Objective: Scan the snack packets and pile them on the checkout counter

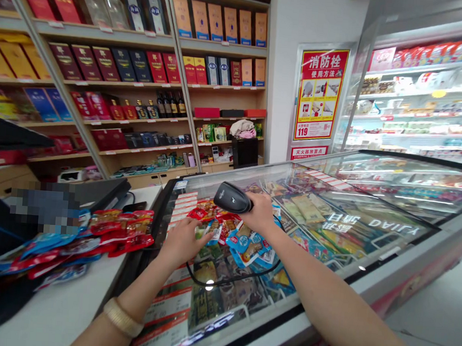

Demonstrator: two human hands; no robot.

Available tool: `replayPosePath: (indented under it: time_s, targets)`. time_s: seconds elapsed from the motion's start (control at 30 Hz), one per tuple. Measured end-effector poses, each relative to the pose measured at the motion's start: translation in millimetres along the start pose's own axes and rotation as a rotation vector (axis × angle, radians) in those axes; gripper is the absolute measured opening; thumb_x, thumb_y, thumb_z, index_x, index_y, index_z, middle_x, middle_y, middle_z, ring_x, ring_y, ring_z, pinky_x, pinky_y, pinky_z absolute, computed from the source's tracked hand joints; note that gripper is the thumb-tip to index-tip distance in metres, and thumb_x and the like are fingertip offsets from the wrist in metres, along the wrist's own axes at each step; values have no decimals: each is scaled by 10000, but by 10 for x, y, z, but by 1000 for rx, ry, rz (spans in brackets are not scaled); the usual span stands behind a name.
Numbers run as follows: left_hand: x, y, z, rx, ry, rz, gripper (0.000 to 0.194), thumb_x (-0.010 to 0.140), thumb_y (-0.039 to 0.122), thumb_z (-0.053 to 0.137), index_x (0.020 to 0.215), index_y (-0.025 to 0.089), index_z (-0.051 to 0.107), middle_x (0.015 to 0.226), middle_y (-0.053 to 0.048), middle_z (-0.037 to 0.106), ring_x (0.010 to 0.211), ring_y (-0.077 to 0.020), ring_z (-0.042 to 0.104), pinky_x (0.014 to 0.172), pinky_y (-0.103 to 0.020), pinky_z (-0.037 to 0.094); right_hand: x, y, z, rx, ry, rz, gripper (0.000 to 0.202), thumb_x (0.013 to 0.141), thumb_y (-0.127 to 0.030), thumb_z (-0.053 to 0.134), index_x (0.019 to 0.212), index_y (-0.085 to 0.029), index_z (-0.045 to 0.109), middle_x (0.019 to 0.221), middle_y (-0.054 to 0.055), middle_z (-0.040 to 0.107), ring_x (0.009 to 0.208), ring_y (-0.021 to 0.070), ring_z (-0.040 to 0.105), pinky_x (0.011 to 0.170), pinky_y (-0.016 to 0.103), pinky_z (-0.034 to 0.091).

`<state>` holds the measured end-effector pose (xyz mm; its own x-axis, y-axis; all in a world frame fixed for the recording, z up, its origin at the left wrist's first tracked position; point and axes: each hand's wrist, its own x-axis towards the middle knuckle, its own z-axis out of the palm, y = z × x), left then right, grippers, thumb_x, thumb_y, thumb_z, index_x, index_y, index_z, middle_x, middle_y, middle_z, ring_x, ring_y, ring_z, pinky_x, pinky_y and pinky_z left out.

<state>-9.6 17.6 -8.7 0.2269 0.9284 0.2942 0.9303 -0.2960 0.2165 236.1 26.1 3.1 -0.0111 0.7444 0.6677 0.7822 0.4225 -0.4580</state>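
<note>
My right hand point(260, 213) is wrapped round a black handheld scanner point(231, 197), whose head points left over the glass-topped freezer point(220, 320). Below the scanner, several red and blue snack packets point(245, 243) lie in a loose pile on the glass. My left hand point(184, 242) is at the left side of this pile, fingers spread and thumb toward the packets, with nothing seen in its grip. A black cable point(227, 282) loops over the glass in front of the packets.
On the white counter point(83, 300) at left lie more red and blue packets point(120, 228), beside dark equipment point(111, 193). Shelves point(142, 85) of boxes and bottles stand behind. A lit refrigerated display point(426, 102) is at the right back, past a red poster point(321, 94).
</note>
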Motion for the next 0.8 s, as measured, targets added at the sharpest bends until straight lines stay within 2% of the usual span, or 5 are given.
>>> replayPosePath:
  time_s: [0.2, 0.3, 0.47, 0.63, 0.8]
  targets:
    - [55, 151, 105, 122, -107, -183, 432, 732, 575, 713, 938, 196, 717, 1163, -184, 701, 1152, -375, 632, 959, -432, 470, -4, -3, -5, -11, -12, 2, 246, 729, -405, 756, 905, -233, 745, 903, 57, 792, 928, 259, 700, 838, 338, 345]
    - [62, 109, 101, 41, -128, -223, 356, 682, 523, 757, 825, 211, 662, 975, -127, 723, 998, -327, 671, 827, -363, 476, -5, -8, -10, -10, -24, 8, 273, 719, -399, 763, 938, -236, 757, 940, 64, 797, 957, 268, 704, 852, 343, 351]
    - [-24, -76, 67, -496, -119, -244, 393, 687, 553, 715, 620, 221, 515, 582, 16, 556, 598, -172, 556, 568, -267, 384, -13, -17, -12, -19, -51, 7, 270, 731, -393, 759, 957, -248, 769, 1006, 67, 797, 997, 269, 702, 863, 340, 361]
    - [-138, -125, -143, -1122, -134, -339, 505, 576, 609, 816, 675, 199, 539, 596, 13, 580, 495, -120, 511, 450, -225, 352, -9, -2, -13, -24, -83, 10, 244, 747, -406, 763, 935, -249, 768, 1008, 70, 795, 1012, 269, 698, 861, 341, 364]
    - [-135, -58, -237, -1279, 105, -371, 578, 464, 581, 896, 662, 195, 514, 645, 13, 620, 548, -123, 576, 470, -229, 479, -8, 28, 5, -44, -93, -13, 256, 761, -388, 755, 978, -251, 757, 998, 65, 796, 1002, 262, 698, 868, 349, 357]
